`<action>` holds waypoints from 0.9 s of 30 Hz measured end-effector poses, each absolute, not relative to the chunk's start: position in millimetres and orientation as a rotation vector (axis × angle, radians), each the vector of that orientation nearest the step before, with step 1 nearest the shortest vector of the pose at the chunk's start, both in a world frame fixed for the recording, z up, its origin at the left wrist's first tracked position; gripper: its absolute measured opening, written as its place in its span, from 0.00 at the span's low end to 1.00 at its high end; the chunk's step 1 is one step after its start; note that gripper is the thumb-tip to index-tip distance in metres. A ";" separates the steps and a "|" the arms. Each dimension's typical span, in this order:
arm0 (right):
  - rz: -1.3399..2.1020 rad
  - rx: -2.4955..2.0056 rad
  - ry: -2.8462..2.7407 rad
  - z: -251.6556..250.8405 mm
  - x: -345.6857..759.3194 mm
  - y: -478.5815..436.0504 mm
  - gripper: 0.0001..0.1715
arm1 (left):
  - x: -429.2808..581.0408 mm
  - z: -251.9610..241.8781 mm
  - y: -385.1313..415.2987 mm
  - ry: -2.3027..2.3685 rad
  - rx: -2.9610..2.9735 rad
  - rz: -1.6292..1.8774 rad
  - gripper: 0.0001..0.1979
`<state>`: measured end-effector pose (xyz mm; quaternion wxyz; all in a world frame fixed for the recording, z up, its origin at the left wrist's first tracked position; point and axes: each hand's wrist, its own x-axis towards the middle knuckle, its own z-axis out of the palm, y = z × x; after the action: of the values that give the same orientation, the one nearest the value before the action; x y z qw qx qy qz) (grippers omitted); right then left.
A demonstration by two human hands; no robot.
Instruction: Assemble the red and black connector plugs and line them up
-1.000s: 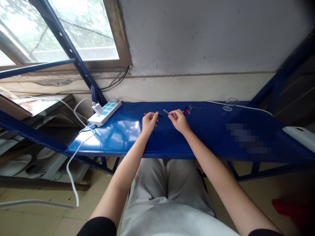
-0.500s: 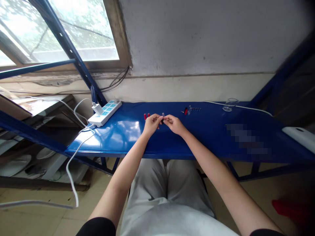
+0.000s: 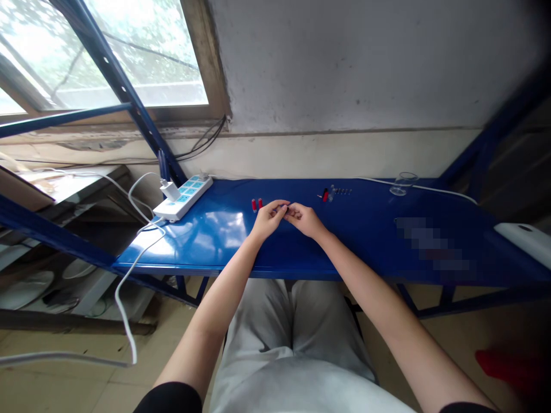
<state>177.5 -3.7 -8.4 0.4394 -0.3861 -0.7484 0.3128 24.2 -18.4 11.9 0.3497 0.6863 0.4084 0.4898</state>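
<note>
My left hand (image 3: 270,218) and my right hand (image 3: 303,217) meet fingertip to fingertip over the blue table (image 3: 297,252). Both have their fingers closed around something small and dark, mostly hidden between them; its kind I cannot make out. Just left of my left hand stand two small red cylinders (image 3: 253,205). Beyond my right hand lie a small red and black piece (image 3: 325,195), a clear plastic piece (image 3: 331,194) and a row of several tiny metal parts (image 3: 343,191).
A white power strip (image 3: 184,198) with a plugged-in adapter (image 3: 170,190) sits at the table's left end, its cable hanging past the edge. Toward the back right is a clear cup (image 3: 403,184) beside a white cable. A white object (image 3: 523,236) rests at the right end.
My fingertips have drawn closer over the small thing. The clear bit that stuck up between them is no longer visible, and both red cylinders show more fully.
</note>
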 end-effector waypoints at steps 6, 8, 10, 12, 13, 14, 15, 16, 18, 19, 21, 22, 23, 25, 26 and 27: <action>0.611 -1.029 -1.805 -1.8 179.6 -6.4 0.18 | 24.1 12.4 -18.4 1.027 1.715 1.309 0.19; 0.524 -1.058 -1.747 0.0 181.5 -5.5 0.17 | 23.5 10.9 -16.1 1.041 1.699 1.319 0.19; 0.449 -1.083 -1.693 2.0 184.2 -3.6 0.16 | 22.8 8.8 -13.8 1.080 1.708 1.313 0.18; 0.389 -1.116 -1.668 5.1 187.3 -1.2 0.16 | 22.3 6.7 -12.4 1.121 1.754 1.285 0.16; 0.361 -1.136 -1.672 7.0 189.0 0.1 0.15 | 22.2 5.9 -12.2 1.133 1.790 1.262 0.16; 0.335 -1.159 -1.686 9.2 190.9 1.2 0.15 | 22.0 5.3 -12.4 1.140 1.831 1.238 0.15; 0.309 -1.184 -1.709 11.4 193.1 2.1 0.14 | 21.9 5.0 -12.9 1.141 1.875 1.212 0.15; 0.289 -1.213 -1.737 13.4 195.6 2.8 0.13 | 21.8 4.9 -13.6 1.139 1.918 1.187 0.15; 0.262 -1.273 -1.797 16.3 202.3 3.5 0.12 | 21.6 5.2 -15.1 1.147 1.992 1.147 0.14; 0.255 -1.307 -1.821 16.8 206.7 3.7 0.11 | 21.4 5.4 -15.8 1.157 2.020 1.131 0.14; 0.247 -1.382 -1.857 16.0 218.0 4.1 0.10 | 21.0 5.8 -16.5 1.185 2.058 1.109 0.14; 0.248 -1.428 -1.868 14.8 224.9 4.5 0.09 | 20.8 5.9 -16.6 1.195 2.071 1.098 0.14; 0.254 -1.474 -1.879 13.3 232.3 5.1 0.08 | 20.6 5.8 -16.5 1.201 2.081 1.090 0.14; 0.269 -1.568 -1.883 10.1 247.7 7.1 0.07 | 20.3 5.8 -16.2 1.203 2.089 1.084 0.14; 0.281 -1.596 -1.886 8.8 255.2 8.2 0.07 | 20.2 5.8 -16.1 1.203 2.089 1.083 0.14; 0.287 -1.630 -1.881 8.0 262.0 9.4 0.07 | 20.2 5.9 -16.1 1.203 2.087 1.083 0.14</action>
<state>262.0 9.4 8.0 0.3129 -0.6179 -0.7130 0.1089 20.2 -16.1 5.9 0.2476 0.7656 0.4414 0.3971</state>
